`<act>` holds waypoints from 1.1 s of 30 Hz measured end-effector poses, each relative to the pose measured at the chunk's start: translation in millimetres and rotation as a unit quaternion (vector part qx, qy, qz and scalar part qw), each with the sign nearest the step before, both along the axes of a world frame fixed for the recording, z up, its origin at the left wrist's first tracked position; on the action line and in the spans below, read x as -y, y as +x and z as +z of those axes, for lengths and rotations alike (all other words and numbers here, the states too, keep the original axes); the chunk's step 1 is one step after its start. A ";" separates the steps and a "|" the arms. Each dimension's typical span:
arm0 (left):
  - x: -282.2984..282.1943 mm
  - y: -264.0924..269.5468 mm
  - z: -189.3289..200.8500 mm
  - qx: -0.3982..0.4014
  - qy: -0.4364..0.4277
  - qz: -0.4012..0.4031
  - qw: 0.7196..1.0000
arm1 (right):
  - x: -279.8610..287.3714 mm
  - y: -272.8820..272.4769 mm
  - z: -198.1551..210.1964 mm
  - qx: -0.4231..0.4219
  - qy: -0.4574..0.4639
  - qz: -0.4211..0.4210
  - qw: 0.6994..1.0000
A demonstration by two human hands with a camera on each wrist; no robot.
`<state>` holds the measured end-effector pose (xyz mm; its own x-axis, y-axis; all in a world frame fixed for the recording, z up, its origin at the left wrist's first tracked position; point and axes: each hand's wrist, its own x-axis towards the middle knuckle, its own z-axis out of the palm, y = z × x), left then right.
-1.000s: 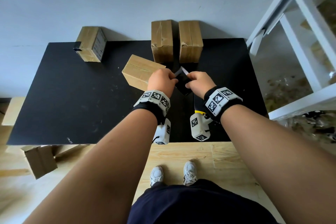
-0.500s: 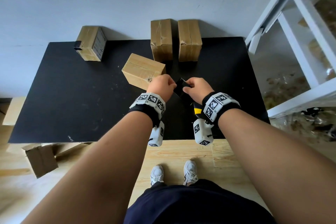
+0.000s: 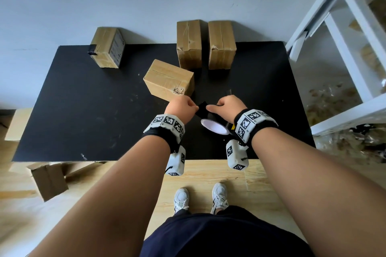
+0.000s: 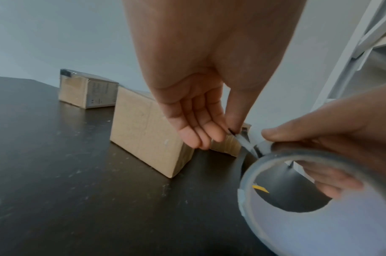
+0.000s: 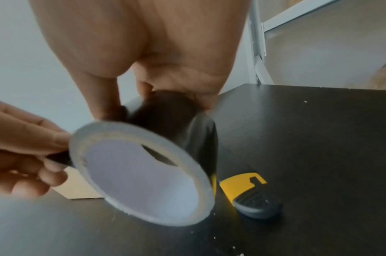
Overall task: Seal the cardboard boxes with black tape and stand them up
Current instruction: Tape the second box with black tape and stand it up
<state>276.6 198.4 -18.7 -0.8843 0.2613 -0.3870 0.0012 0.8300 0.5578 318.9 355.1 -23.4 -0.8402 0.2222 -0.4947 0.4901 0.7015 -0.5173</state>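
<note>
Far left of the grip, a taped box (image 3: 108, 48) stands at the back corner of the black table (image 3: 83, 115), a strip of black tape on its upper edge. Nearer, just beyond the left hand (image 3: 181, 108), the lying box (image 3: 169, 80) rests on its side with its seam bare, and behind it two standing boxes (image 3: 205, 45) sit side by side against the wall, no black tape visible on them.

Left hand's thumb and forefinger pinch the free end of the black tape; the other fingers hang relaxed, as the left wrist view shows. Compared with a second ago, both hands have dropped lower and toward the table's near edge, away from the lying box, and the white core of the tape roll (image 3: 214, 126) now faces the head camera. My reading: a length is being peeled off, not yet applied.

Right hand (image 3: 228, 106) curls round the roll, holding it above the table. Below and right of that grip lies a yellow-and-black utility knife (image 5: 251, 194), untouched; cutting the strip probably comes next.
</note>
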 end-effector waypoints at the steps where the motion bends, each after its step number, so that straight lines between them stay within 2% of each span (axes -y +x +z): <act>1: 3.9 0.0 -2.0 0.007 0.005 0.007 1.000 | 1.3 0.2 -1.0 0.001 -0.007 -0.006 1.000; 7: 27.6 -7.8 -6.8 0.025 0.021 0.054 0.998 | 17.0 -2.5 -4.5 0.012 -0.103 -0.034 0.994; 14: 35.1 -10.8 -0.9 -0.020 -0.026 -0.006 0.999 | 30.5 -17.3 -3.7 0.007 -0.035 0.023 0.999; 20: 43.0 -16.7 -0.8 -0.040 -0.006 0.032 0.999 | 30.6 -26.8 -0.7 0.031 0.063 0.066 0.995; 22: 45.6 -20.8 1.3 -0.034 -0.013 0.019 0.999 | 30.8 -24.8 -4.6 0.048 0.081 0.078 0.992; 25: 49.2 -26.0 -0.1 -0.039 -0.020 0.039 0.998 | 35.6 -27.5 -7.1 0.044 0.069 0.066 0.994; 33: 55.3 -46.9 5.1 -0.054 0.019 0.113 0.992 | 38.4 -50.0 8.0 -0.033 0.072 0.043 0.996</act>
